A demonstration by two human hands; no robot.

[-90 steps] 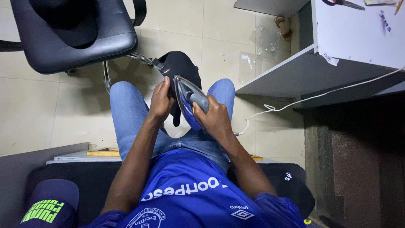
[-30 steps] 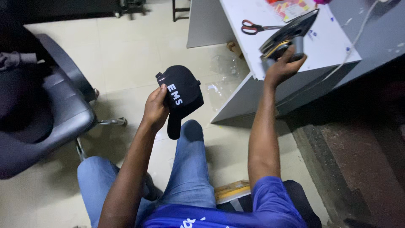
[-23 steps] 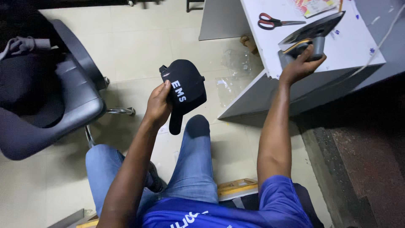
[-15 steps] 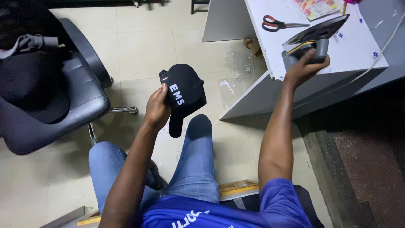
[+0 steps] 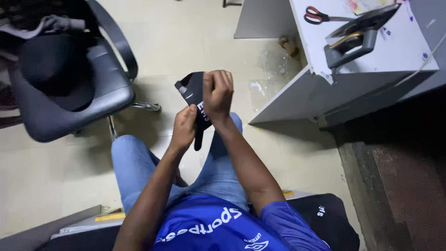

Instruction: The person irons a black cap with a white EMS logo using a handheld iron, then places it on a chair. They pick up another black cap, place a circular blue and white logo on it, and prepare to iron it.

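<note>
A black cap [image 5: 194, 95] with white lettering is held up above my knees by both hands. My left hand [image 5: 185, 126] grips its lower edge from the left. My right hand [image 5: 217, 92] is closed over its right side, fingers curled across the front, so much of the cap is hidden. A grey clothes iron [image 5: 357, 35] stands alone on the white tabletop [image 5: 409, 49] at the upper right, well away from either hand.
Red-handled scissors [image 5: 316, 15] lie on the tabletop behind the iron. A grey office chair [image 5: 88, 97] at the left carries another black cap [image 5: 53, 67] and cloth. A white cable [image 5: 429, 56] runs off the table. Tiled floor lies between chair and table.
My right hand let go of the iron, leaving it standing on the table, and came back to grip the cap with my left hand. The cap has been turned.
</note>
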